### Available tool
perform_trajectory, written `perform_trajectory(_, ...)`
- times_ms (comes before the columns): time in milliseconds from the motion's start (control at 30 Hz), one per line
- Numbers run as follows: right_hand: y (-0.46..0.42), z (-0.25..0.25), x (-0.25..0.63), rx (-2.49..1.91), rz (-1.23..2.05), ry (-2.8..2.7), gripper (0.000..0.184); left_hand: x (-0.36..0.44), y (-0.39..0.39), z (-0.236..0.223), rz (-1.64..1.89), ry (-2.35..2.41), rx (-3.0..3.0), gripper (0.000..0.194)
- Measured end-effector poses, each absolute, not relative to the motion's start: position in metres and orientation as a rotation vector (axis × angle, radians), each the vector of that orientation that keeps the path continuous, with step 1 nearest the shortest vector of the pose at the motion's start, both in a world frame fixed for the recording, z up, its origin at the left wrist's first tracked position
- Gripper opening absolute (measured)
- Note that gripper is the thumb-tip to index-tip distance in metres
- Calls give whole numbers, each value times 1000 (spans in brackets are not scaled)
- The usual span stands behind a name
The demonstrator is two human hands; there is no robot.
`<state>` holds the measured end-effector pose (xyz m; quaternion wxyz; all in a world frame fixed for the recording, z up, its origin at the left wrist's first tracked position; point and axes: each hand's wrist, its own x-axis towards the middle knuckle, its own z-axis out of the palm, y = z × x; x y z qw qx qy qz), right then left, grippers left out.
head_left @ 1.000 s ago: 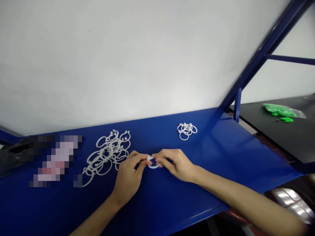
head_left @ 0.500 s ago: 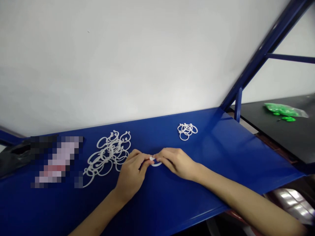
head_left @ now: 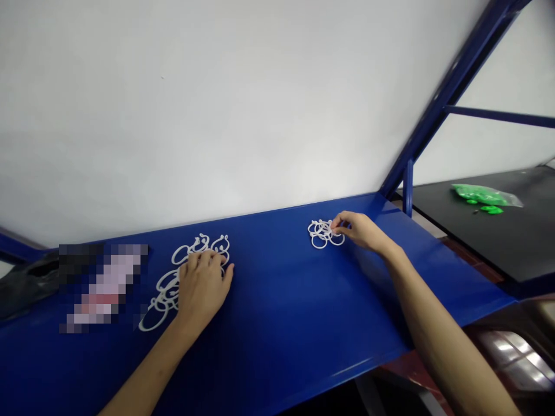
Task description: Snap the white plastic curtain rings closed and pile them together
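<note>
No text, label, brand, number or sign can be read here. On the left part of the blue worktop [head_left: 277,323], a pixelated item [head_left: 106,280] is too coarse for telling any writing. On the bag of green pieces [head_left: 485,195], right of the worktop, I can read no letters.

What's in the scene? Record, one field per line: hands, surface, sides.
left hand: fingers over the larger tangled pile of thin white plastic rings, thumb apart
right hand: thumb and fingertips at the smaller pile of thin white plastic rings; grip unclear
surface: flat blue tabletop, under both piles
left side: crumpled black plastic bag, beside a pixelated patch
right side: clear plastic bag of green pieces on a black tabletop, loose green pieces beside it
</note>
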<state>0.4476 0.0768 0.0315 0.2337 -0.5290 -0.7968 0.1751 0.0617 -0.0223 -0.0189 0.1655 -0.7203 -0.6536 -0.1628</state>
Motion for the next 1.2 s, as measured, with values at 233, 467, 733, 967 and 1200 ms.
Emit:
perform_trajectory(233,79,22,444,-1464,468,-2261,9,65,-24,-15,-669,-1839,-2093,19)
perform_trajectory(467,78,18,443,-1450,364,-2269,8,77,-29,-12,-894,-1668,-2226,13)
perform_trajectory(733,41,31,391,-1165,406,-2125,13,95,-47,1,-1041,-1372,-2355,9)
perform_trajectory(967,-15,11,322,-865,1174,-2025,20,108,-61,1,-957,-1102,-2482,10)
perform_trajectory(1200,-18,7,317,-940,1004,-1917,9,113,-57,-7,-1341,-1295,-2625,6)
